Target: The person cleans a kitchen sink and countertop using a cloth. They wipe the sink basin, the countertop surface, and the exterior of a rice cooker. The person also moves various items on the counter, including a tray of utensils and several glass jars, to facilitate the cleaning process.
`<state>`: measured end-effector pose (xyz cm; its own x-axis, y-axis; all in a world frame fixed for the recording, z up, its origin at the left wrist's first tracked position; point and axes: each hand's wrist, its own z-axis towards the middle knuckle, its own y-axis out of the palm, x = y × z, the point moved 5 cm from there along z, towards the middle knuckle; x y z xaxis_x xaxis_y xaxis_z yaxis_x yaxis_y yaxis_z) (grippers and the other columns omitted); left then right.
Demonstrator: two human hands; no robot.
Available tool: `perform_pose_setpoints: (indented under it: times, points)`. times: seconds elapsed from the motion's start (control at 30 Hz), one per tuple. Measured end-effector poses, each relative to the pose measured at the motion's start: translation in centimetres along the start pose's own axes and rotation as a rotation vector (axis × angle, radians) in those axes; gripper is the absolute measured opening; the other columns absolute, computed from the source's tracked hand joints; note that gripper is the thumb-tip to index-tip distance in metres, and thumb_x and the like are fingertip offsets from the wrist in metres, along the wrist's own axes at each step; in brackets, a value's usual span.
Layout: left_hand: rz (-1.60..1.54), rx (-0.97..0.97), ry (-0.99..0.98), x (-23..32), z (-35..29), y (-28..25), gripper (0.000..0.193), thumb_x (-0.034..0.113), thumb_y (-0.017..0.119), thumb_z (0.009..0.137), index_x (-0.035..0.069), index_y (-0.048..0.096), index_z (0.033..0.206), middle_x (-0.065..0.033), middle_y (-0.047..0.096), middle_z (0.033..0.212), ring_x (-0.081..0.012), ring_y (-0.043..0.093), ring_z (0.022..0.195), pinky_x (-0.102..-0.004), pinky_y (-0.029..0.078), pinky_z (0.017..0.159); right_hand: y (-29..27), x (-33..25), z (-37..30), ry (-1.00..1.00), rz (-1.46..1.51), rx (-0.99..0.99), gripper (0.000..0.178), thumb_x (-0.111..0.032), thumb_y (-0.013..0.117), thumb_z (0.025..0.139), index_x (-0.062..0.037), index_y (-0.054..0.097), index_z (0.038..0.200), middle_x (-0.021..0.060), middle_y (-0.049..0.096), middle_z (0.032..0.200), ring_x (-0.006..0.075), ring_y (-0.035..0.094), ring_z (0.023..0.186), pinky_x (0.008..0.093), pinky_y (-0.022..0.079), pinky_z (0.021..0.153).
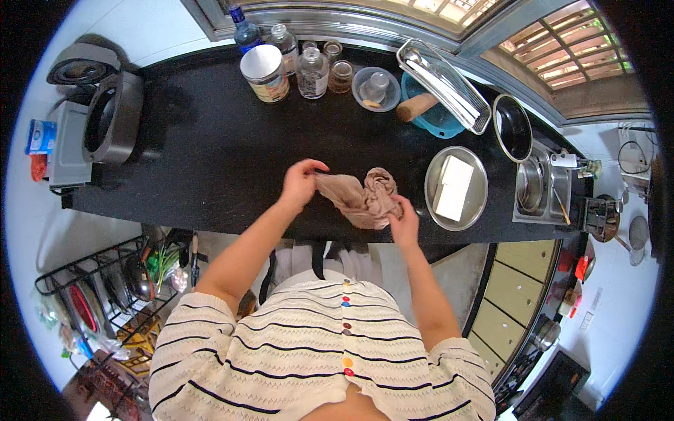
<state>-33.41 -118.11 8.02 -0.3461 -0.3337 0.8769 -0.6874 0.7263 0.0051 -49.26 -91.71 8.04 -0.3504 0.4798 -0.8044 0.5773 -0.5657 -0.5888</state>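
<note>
A crumpled brownish-pink cloth (361,198) is stretched between my hands above the front part of the black counter (210,154). Its left end is pinched by my left hand (302,184), with the fingers curled over the fabric. My right hand (405,223) grips the bunched, twisted right side. To the right of that hand lies a round metal tray (474,215) bearing a white rectangular block or folded piece (455,184), whose kind I cannot make out.
Along the back stand a tin (266,78), a blue bottle (245,31), several glass jars (312,74) and a plastic bowl (386,105). A wire basket (474,116) rests over a blue basin (444,130). A black-rimmed pot (513,126) and a sink (544,210) are rightmost; dark pans (116,116) stand left.
</note>
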Motion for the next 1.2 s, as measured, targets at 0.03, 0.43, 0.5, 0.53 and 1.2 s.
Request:
perform_pose_setpoints:
  times: [0.03, 0.43, 0.5, 0.53, 1.2]
  points:
    - [0.036, 0.06, 0.022, 0.1, 0.1, -3.2, 0.031, -0.01, 0.048, 0.081, 0.006, 0.07, 0.097, -0.0054, 0.057, 0.085, -0.0161, 0.055, 0.083, -0.0301, 0.048, 0.071, -0.6, -1.3, 0.0, -0.028, 0.007, 0.046, 0.041, 0.0, 0.067, 0.08, -0.0051, 0.057, 0.12, 0.0136, 0.062, 0.105, 0.0305, 0.063, 0.099, 0.0372, 0.049, 0.086]
    - [1.001, 0.57, 0.38, -4.9, 0.4, -9.2, 0.087, 0.049, 0.062, 0.088, -0.013, 0.033, 0.142, -0.0442, 0.023, 0.145, -0.056, 0.02, 0.138, -0.0573, 0.016, 0.115, 7.9, -0.8, 0.2, 0.463, -0.378, 0.031, 0.091, -0.059, 0.054, 0.092, -0.0002, 0.02, 0.152, 0.0281, 0.009, 0.158, 0.0473, 0.008, 0.146, 0.0629, 0.015, 0.113]
    - [1.058, 0.357, 0.007, -4.1, 1.3, -3.5, 0.104, 0.063, 0.057, 0.087, -0.017, 0.024, 0.145, -0.0486, 0.004, 0.148, -0.0599, 0.0, 0.141, -0.0605, 0.003, 0.116, 9.5, 0.4, 1.4, 0.448, -0.512, 0.222, 0.092, -0.061, 0.054, 0.091, -0.0037, 0.02, 0.154, 0.0263, 0.009, 0.159, 0.049, 0.002, 0.146, 0.07, 0.005, 0.11]
    - [1.017, 0.39, 0.01, -4.3, 2.0, -2.9, 0.104, 0.064, 0.058, 0.086, -0.015, 0.024, 0.146, -0.0442, 0.005, 0.151, -0.0596, -0.004, 0.142, -0.0627, 0.002, 0.115, 10.4, -0.5, 2.2, 0.425, -0.572, 0.273, 0.091, -0.062, 0.055, 0.09, -0.0065, 0.022, 0.154, 0.0257, 0.009, 0.159, 0.0505, 0.0, 0.146, 0.0719, 0.003, 0.109]
    - [1.294, 0.516, 0.457, -2.3, 3.2, -31.0, 0.066, 0.017, 0.068, 0.079, 0.013, 0.047, 0.141, -0.0106, 0.04, 0.148, -0.038, 0.034, 0.138, -0.0597, 0.022, 0.115, 28.7, -16.6, 8.3, -0.14, -0.541, 0.128, 0.056, -0.03, 0.074, 0.069, -0.0067, 0.058, 0.118, 0.0224, 0.032, 0.146, 0.0473, 0.018, 0.142, 0.0671, 0.012, 0.111]
